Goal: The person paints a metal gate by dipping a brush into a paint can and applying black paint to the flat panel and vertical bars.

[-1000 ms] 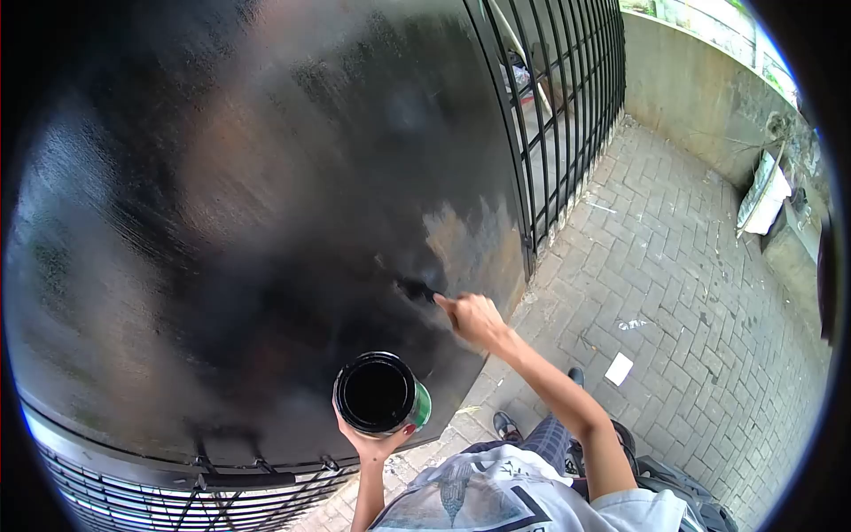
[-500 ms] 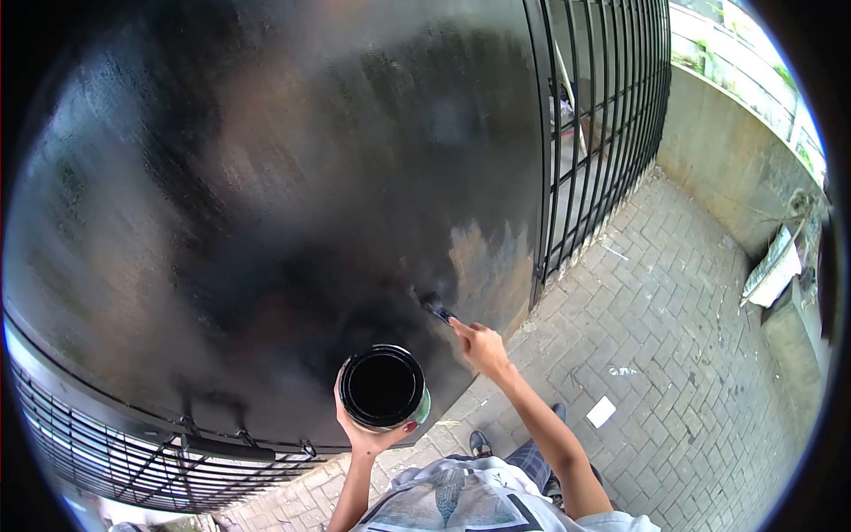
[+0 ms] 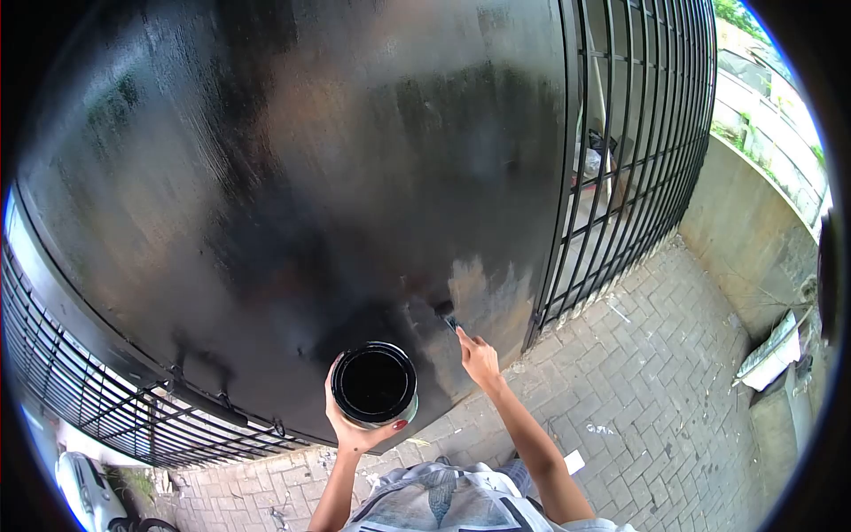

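Two hands are at work low in the frame: your left hand (image 3: 355, 433) is curled around the tin of black paint (image 3: 373, 383) at lower center, fingers along its left side and thumb across the side nearest you, the open top facing up. Your right hand (image 3: 480, 359), right of the tin and a little higher, has its fingers closed on the brush (image 3: 449, 320), whose dark bristle end lies beyond the fingertips, up and left of them, against the black panel (image 3: 381, 177).
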Tool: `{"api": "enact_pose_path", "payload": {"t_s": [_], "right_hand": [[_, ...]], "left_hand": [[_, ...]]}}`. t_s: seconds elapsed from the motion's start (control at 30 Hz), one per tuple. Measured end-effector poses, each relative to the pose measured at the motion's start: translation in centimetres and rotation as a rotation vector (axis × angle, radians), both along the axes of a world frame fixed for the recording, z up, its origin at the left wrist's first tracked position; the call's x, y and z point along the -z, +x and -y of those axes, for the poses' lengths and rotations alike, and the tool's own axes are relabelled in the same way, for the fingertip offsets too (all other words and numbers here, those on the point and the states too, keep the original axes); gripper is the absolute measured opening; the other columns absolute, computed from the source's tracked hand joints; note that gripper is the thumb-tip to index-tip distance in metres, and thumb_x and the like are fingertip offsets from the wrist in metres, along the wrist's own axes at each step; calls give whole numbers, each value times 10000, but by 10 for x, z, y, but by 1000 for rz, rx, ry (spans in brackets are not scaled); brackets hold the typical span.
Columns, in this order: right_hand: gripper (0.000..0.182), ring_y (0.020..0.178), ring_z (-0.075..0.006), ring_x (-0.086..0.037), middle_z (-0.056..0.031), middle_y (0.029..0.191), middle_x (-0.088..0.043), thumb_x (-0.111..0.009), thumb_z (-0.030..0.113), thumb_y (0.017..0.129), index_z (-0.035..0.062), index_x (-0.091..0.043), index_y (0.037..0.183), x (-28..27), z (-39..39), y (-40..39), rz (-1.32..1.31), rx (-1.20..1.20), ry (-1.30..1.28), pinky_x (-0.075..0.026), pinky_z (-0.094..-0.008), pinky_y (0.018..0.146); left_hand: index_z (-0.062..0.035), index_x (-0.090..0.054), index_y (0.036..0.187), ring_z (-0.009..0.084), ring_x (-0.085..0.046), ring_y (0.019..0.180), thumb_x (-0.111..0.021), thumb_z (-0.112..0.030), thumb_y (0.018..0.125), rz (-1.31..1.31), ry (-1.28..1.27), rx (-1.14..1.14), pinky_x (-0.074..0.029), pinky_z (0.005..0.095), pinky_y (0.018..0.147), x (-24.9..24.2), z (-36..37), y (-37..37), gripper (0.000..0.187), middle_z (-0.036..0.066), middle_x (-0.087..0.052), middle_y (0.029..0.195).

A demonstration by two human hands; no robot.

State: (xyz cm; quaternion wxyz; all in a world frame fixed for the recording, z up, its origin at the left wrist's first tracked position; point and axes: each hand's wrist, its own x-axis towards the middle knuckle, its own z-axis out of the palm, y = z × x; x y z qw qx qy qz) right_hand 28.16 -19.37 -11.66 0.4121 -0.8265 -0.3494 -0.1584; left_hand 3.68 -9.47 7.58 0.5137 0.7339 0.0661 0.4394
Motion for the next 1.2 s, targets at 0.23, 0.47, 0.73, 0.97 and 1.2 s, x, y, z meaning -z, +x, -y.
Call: {"api": "enact_pose_path", "payload": {"t_s": [0.23,0.47,0.73,0.97,1.2], "right_hand": [[397,628,-375,-617,-165,705,-616,-572,45,826,148,-621,1206,-126,15,-29,-90,-140,-23,-496,-438,574],[404,573,-379,-602,-150,703,-562,-552,104,866,173,-565,1263,-148,-26,-28,90,-83,222,-505,-456,507],[348,567,-389,-598,-183,689,-606,-575,85,859,145,-622,1198,-96,-1,-45,-97,-65,-169,-490,-468,520],[470,538,-331,-582,-127,686,-535,-585,51,829,158,-559,1285,-211,-20,-57,104,-46,215,-488,-419,490],[496,539,-306,-574,-109,654,-541,-618,-16,781,171,-608,1241,-81,-27,-56,-9,-15,116,-484,-400,519]], "left_hand": [[31,-400,1297,234,-559,1109,-937,-322,447,-32,-17,-27,-438,360,981,15,3,3,1065,139,-555,1198],[48,-309,1382,251,-525,1179,-921,-240,473,-79,-15,61,-402,378,1034,3,1,-2,1134,164,-511,1270],[52,-313,1379,253,-522,1184,-918,-267,469,-73,1,112,-403,382,1034,10,-27,-11,1138,165,-509,1275],[52,-321,1378,259,-530,1172,-919,-284,467,-101,-37,141,-402,386,1035,33,-55,-11,1140,167,-514,1267],[47,-325,1376,259,-530,1172,-923,-312,453,-173,-2,191,-400,384,1038,35,-73,-1,1158,165,-509,1274]]}}
